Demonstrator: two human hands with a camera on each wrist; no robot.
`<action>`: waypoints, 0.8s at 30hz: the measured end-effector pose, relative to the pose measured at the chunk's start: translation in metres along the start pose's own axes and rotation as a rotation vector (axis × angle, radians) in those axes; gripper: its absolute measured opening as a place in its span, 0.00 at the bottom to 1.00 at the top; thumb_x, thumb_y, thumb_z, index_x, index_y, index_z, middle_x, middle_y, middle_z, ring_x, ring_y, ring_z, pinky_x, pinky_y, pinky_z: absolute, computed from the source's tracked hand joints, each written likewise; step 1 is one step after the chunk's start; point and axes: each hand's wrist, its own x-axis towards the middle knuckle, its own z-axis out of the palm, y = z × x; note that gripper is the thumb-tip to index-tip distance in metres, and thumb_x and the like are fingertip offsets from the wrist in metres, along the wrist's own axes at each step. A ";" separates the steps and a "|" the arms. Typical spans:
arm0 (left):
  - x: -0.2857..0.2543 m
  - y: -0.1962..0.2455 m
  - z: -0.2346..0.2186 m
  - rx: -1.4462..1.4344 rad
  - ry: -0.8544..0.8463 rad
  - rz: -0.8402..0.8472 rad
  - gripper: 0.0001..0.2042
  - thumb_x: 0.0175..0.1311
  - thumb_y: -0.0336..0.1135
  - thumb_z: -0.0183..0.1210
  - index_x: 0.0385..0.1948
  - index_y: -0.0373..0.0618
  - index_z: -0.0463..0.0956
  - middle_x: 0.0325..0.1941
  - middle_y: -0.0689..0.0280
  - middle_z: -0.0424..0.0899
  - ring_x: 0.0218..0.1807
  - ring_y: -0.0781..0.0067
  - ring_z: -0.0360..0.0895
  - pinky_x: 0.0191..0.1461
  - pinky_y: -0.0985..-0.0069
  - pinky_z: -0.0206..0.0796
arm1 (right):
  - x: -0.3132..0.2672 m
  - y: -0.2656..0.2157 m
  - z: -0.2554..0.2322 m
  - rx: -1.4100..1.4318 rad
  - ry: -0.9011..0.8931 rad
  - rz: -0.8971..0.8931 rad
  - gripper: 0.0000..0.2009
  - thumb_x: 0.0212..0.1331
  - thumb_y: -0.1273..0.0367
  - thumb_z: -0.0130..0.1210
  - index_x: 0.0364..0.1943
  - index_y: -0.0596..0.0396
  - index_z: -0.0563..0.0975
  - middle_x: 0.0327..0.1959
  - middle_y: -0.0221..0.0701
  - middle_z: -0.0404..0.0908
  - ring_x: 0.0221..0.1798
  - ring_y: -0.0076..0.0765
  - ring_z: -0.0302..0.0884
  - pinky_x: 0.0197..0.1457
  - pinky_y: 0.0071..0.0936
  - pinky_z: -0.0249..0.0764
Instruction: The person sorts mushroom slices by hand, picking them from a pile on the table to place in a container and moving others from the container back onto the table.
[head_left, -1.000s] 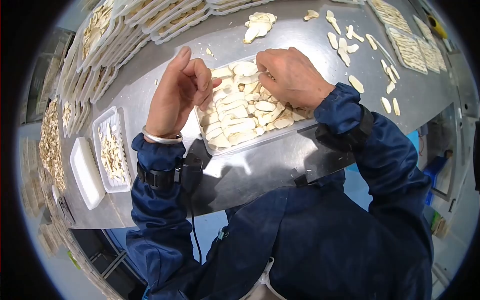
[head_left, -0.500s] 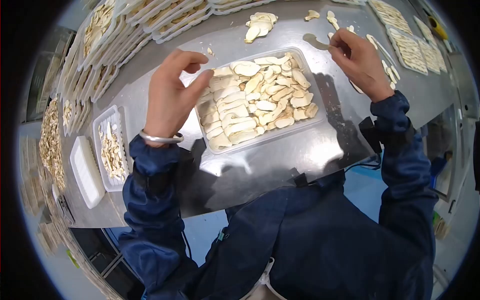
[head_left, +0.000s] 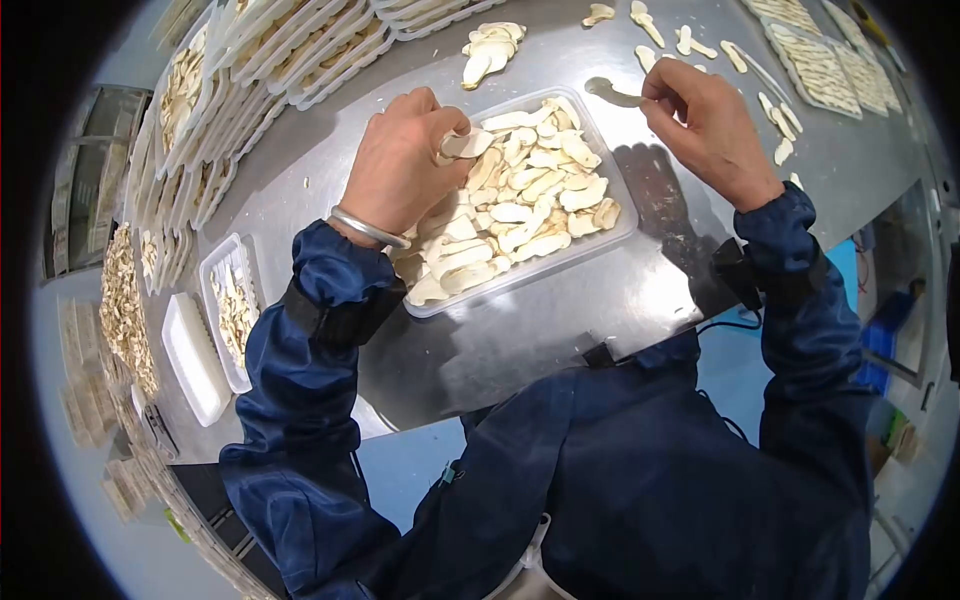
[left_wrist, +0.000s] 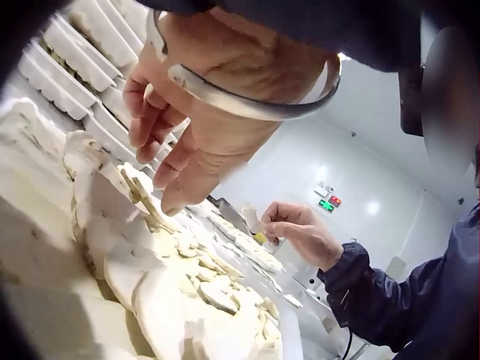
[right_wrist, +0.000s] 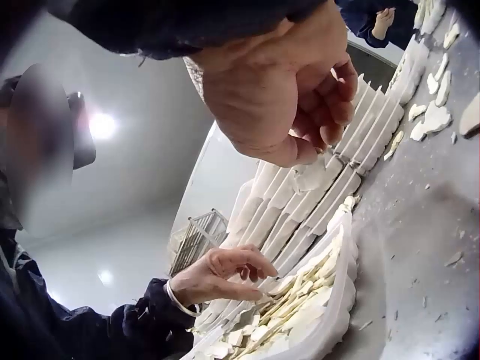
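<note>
Mushroom slices fill a clear plastic tray (head_left: 612, 232) on the metal table. Over its upper left part is the left hand (head_left: 405, 165), with thumb and fingers spread about a pale slice (head_left: 466, 144); whether they touch it cannot be told. In the left wrist view the left hand (left_wrist: 217, 97) hangs just above the slices, thumb apart from the fingers. To the tray's upper right, the right hand (head_left: 712, 130) pinches a thin, greyish curved slice (head_left: 612, 94) by one end. That slice (right_wrist: 316, 175) shows pale below the right hand (right_wrist: 281, 90) in the right wrist view.
Stacked filled trays (head_left: 330, 60) stand at the upper left. Beyond the tray lie a small pile of slices (head_left: 490, 50) and several loose ones to the right. Flat packs (head_left: 815, 75) lie at the upper right, white trays (head_left: 195, 358) at the left.
The left hand has moved right and its fingers now reach around a slice in the tray. The right hand left the tray and holds a slice out beside it. The head view has shifted slightly.
</note>
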 end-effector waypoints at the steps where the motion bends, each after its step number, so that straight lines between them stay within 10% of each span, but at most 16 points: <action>1: 0.000 -0.001 0.002 0.013 0.010 0.012 0.13 0.43 0.30 0.67 0.34 0.42 0.79 0.31 0.60 0.73 0.34 0.58 0.72 0.37 0.67 0.64 | 0.000 0.000 0.000 -0.009 -0.007 0.006 0.06 0.54 0.69 0.53 0.28 0.59 0.74 0.22 0.36 0.76 0.23 0.36 0.73 0.30 0.30 0.70; 24: 0.002 0.001 0.010 0.115 0.000 0.034 0.09 0.45 0.29 0.65 0.30 0.41 0.79 0.32 0.62 0.74 0.42 0.61 0.71 0.46 0.67 0.61 | 0.004 0.019 0.007 -0.149 -0.072 0.141 0.07 0.54 0.68 0.53 0.29 0.57 0.77 0.21 0.35 0.78 0.23 0.36 0.74 0.32 0.30 0.72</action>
